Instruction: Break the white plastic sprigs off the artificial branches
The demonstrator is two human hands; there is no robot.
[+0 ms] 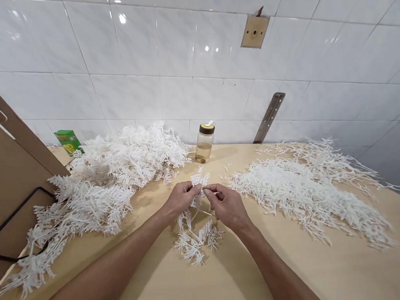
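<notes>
Both hands meet over the middle of the table, fingertips nearly touching. Closed in a pinch, my left hand (pixel 183 196) grips a white, branching artificial plant sprig (pixel 194 246), which shows above and below the fingers. The sprig's lower tufts hang down or rest over the wood; I cannot tell which. My right hand (pixel 228 207) is also closed, thumb against index finger, at the sprig's stem beside the left fingertips. A thin white stem pokes out below the right hand. The exact spot between the fingertips is too small to make out.
A big heap of white sprigs (pixel 126 162) covers the table's left side; another pile (pixel 314 196) lies right. Behind the hands stands a lidded bottle (pixel 204 143) of liquid. A green box (pixel 67 142), a cardboard box (pixel 15 168) and a metal bracket (pixel 270 118) edge the table (pixel 259 275).
</notes>
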